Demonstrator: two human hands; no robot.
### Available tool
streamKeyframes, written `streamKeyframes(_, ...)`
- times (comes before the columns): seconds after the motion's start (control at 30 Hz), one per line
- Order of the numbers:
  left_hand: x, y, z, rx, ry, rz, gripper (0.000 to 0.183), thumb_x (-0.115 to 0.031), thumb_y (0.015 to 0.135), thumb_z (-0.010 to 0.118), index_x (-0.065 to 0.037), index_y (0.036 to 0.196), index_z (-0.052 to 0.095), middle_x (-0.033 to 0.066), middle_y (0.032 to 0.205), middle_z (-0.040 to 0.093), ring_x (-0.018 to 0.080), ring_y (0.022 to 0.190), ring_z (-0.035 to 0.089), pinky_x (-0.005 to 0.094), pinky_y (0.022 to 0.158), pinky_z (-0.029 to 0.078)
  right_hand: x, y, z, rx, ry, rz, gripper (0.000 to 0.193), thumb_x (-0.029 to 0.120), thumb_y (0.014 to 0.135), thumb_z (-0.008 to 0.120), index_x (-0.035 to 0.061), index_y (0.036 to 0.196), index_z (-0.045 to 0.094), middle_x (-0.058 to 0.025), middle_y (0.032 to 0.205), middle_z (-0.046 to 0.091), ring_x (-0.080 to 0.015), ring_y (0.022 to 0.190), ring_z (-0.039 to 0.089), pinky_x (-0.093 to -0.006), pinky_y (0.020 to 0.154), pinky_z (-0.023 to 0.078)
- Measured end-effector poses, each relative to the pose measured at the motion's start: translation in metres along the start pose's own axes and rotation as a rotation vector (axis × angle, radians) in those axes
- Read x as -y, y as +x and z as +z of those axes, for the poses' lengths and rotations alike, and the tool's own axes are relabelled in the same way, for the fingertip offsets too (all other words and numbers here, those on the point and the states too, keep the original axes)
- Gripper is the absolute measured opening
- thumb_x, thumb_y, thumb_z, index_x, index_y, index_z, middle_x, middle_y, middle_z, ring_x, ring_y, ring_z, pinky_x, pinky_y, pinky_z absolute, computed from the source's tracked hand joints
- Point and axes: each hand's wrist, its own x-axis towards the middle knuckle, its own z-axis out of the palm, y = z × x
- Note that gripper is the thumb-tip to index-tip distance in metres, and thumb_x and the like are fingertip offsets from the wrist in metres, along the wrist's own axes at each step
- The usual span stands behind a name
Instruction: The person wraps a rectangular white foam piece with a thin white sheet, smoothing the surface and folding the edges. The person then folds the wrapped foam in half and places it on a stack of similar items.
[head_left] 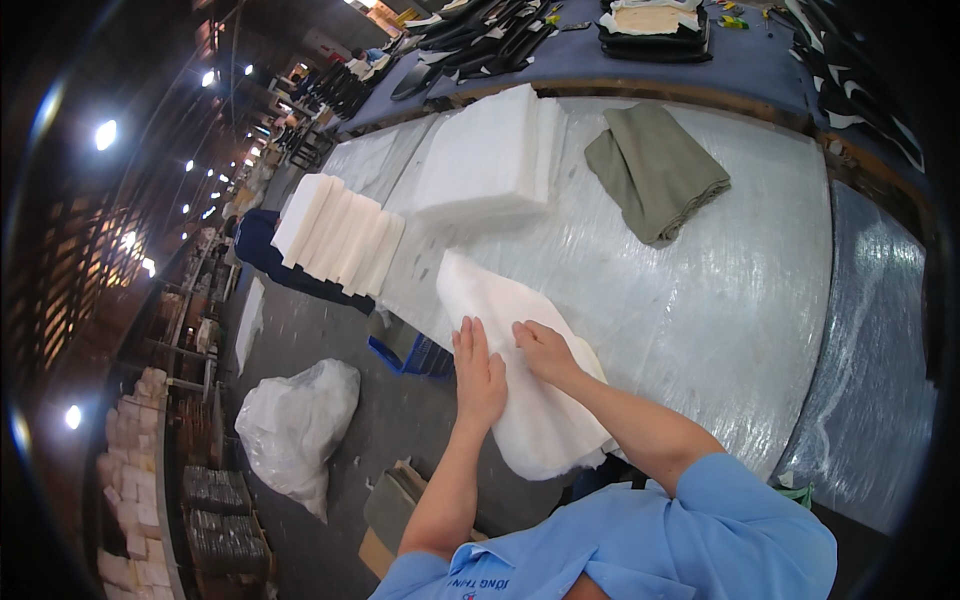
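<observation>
A soft white padding sheet (545, 425), looking like foam or wadding, lies over the table's near edge and hangs down in front of me. My left hand (480, 375) rests on its left side, fingers stretched out flat and pointing away from me. Just to the right, my right hand (545, 352) is closed, its curled fingers pinching the sheet's upper surface. The fingertips of that hand are partly hidden. Beyond the sheet stands a thick stack of white padding (480, 155). A folded olive-green cloth (655, 170) lies on the table to its right.
Plastic film covers the pale table (740, 300). More folded white padding (335, 235) is piled at its left edge, beside a person in dark clothes (262, 245). On the floor are a blue crate (412, 350) and a stuffed clear bag (300, 420). Black pieces (480, 40) cover a bench behind.
</observation>
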Motion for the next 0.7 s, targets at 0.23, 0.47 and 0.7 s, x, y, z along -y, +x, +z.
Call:
streamKeyframes(0.23,-0.006,-0.001,0.001,0.01,0.044,-0.014,0.064,-0.017,0.101,0.044,-0.003,0.162,0.028,0.025,0.17,0.016,0.0513,0.155,0.011,0.0557,0.126,0.013,0.014,-0.004,0.0,0.199,-0.046,-0.102,0.041,0.036,0.103,0.057,0.0015,0.082,0.06,-0.0117,0.069,0.06,-0.0202,0.066,0.058,-0.0367,0.065,0.047)
streamKeyframes(0.47,-0.011,-0.002,-0.001,0.027,0.074,-0.007,0.059,-0.016,0.103,0.04,-0.006,0.161,0.034,0.0246,0.17,0.015,0.0506,0.156,0.01,0.0539,0.126,0.015,-0.043,0.01,-0.001,0.004,-0.247,-0.067,0.036,0.035,0.103,0.053,0.0035,0.088,0.064,-0.0192,0.09,0.071,-0.0355,0.086,0.067,-0.0464,0.078,0.051)
streamKeyframes(0.7,0.003,-0.011,-0.008,-0.027,0.123,0.02,0.06,-0.014,0.1,0.045,-0.007,0.16,0.038,0.027,0.169,0.017,0.0556,0.153,0.014,0.0569,0.125,0.017,-0.071,-0.014,-0.005,-0.096,-0.153,-0.001,0.022,0.024,0.104,0.051,0.0058,0.106,0.064,-0.0158,0.081,0.069,-0.0301,0.072,0.068,-0.0432,0.072,0.051)
